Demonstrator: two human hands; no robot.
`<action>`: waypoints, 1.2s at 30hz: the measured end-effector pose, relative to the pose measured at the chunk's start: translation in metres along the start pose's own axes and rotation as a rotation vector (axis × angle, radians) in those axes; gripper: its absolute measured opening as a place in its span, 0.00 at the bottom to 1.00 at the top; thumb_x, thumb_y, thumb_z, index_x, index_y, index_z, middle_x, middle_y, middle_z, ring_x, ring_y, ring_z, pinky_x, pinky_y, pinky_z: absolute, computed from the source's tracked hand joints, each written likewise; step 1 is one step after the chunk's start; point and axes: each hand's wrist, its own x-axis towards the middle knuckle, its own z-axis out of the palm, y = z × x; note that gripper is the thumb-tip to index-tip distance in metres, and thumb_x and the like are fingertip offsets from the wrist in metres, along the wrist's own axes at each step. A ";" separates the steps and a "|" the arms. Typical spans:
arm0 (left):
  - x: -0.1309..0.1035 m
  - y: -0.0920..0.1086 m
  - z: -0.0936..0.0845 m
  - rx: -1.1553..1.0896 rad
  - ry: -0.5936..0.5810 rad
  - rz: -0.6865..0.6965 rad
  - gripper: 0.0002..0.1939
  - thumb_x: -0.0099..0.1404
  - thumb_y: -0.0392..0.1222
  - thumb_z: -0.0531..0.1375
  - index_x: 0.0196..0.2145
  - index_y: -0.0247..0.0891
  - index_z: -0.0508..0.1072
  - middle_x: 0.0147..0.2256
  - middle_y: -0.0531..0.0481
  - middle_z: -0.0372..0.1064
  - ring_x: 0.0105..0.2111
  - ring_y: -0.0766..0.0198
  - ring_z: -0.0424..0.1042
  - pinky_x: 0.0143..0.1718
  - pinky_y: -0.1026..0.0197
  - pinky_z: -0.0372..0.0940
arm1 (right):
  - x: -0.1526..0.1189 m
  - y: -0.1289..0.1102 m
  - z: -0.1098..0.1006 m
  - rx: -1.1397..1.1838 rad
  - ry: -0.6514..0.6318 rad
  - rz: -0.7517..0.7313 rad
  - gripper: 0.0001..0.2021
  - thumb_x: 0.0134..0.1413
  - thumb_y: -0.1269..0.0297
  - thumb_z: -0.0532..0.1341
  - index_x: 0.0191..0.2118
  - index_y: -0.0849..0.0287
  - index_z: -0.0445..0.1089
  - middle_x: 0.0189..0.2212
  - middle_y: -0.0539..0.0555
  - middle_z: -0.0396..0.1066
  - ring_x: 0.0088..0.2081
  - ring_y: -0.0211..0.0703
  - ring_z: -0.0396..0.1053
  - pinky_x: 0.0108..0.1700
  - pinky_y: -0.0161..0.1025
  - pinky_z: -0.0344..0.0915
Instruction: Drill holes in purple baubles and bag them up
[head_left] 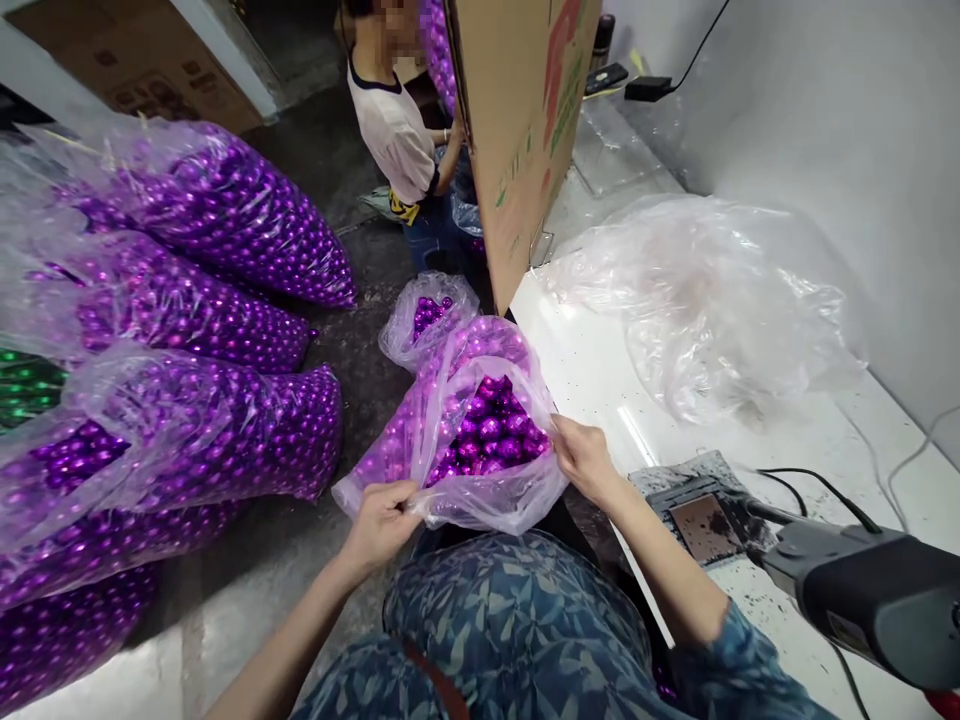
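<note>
An open clear plastic bag [480, 500] full of shiny purple balls [491, 430] is in front of my body. My left hand [382, 518] pinches the bag's rim at its near left side. On the right side of the opening, the rim is gripped by my right hand [583, 455]. Between my hands the mouth is spread wide and the balls show inside. Just beyond it is a smaller clear bag [397, 335] with a few purple balls visible.
Large bags of purple balls [247, 425] lie at the left. A cardboard sheet [517, 130] stands upright ahead, with another person [394, 135] beyond it. The white table [577, 370] at right bears crumpled plastic [705, 300] and a black-grey tool [877, 590].
</note>
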 end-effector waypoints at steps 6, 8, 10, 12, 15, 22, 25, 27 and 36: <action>0.012 0.014 0.007 -0.027 0.009 0.085 0.23 0.63 0.39 0.58 0.14 0.36 0.52 0.16 0.59 0.42 0.17 0.74 0.45 0.18 0.68 0.41 | -0.018 -0.017 0.000 0.002 0.115 -0.073 0.16 0.58 0.78 0.49 0.45 0.58 0.69 0.25 0.50 0.71 0.23 0.36 0.66 0.26 0.32 0.59; 0.026 0.012 0.017 -0.092 0.046 0.071 0.22 0.61 0.39 0.58 0.14 0.37 0.52 0.16 0.59 0.43 0.17 0.74 0.46 0.18 0.69 0.42 | -0.009 -0.012 0.015 -0.061 0.156 -0.066 0.15 0.60 0.77 0.50 0.42 0.57 0.71 0.23 0.50 0.68 0.23 0.36 0.64 0.26 0.33 0.58; 0.039 0.009 0.022 -0.143 0.096 0.056 0.21 0.59 0.38 0.59 0.14 0.37 0.53 0.15 0.60 0.44 0.17 0.75 0.46 0.18 0.69 0.43 | 0.006 -0.002 0.023 -0.121 0.239 0.024 0.11 0.61 0.73 0.53 0.38 0.57 0.72 0.26 0.52 0.68 0.27 0.38 0.65 0.28 0.34 0.60; 0.047 0.006 0.019 -0.166 0.125 0.057 0.20 0.58 0.37 0.60 0.14 0.37 0.55 0.15 0.60 0.46 0.16 0.75 0.46 0.18 0.69 0.42 | 0.022 0.009 0.019 -0.051 0.351 0.152 0.06 0.61 0.66 0.58 0.34 0.58 0.72 0.37 0.58 0.71 0.37 0.42 0.69 0.37 0.38 0.67; 0.046 0.004 0.011 -0.181 0.110 0.080 0.20 0.58 0.37 0.61 0.14 0.36 0.56 0.14 0.60 0.47 0.16 0.75 0.46 0.17 0.69 0.42 | 0.041 0.020 0.002 0.297 0.345 0.266 0.10 0.61 0.56 0.60 0.37 0.57 0.71 0.53 0.59 0.68 0.52 0.49 0.68 0.53 0.48 0.68; 0.048 -0.002 0.014 -0.223 0.017 0.051 0.20 0.60 0.40 0.62 0.16 0.37 0.58 0.15 0.60 0.49 0.17 0.74 0.48 0.19 0.68 0.44 | 0.072 -0.009 0.055 0.581 -0.335 0.189 0.42 0.53 0.63 0.66 0.71 0.54 0.47 0.42 0.54 0.73 0.31 0.39 0.68 0.37 0.38 0.68; 0.059 0.000 0.023 -0.235 -0.054 0.104 0.20 0.60 0.39 0.61 0.16 0.37 0.56 0.16 0.60 0.48 0.18 0.74 0.47 0.21 0.67 0.45 | 0.077 -0.026 0.101 0.362 -0.554 0.068 0.39 0.47 0.72 0.67 0.67 0.57 0.60 0.40 0.55 0.75 0.31 0.42 0.70 0.37 0.39 0.67; 0.063 0.000 0.023 -0.214 -0.085 0.153 0.19 0.62 0.39 0.60 0.17 0.37 0.59 0.17 0.59 0.50 0.19 0.73 0.50 0.22 0.67 0.49 | 0.078 -0.032 0.120 0.404 -0.488 0.073 0.20 0.51 0.72 0.64 0.52 0.58 0.74 0.39 0.56 0.76 0.36 0.45 0.73 0.41 0.38 0.67; -0.028 -0.134 -0.028 0.462 0.009 0.203 0.67 0.46 0.65 0.73 0.72 0.42 0.42 0.70 0.26 0.42 0.71 0.31 0.41 0.66 0.29 0.45 | 0.089 -0.031 0.100 0.817 0.099 0.548 0.21 0.55 0.45 0.62 0.27 0.59 0.71 0.21 0.48 0.66 0.24 0.36 0.61 0.30 0.34 0.59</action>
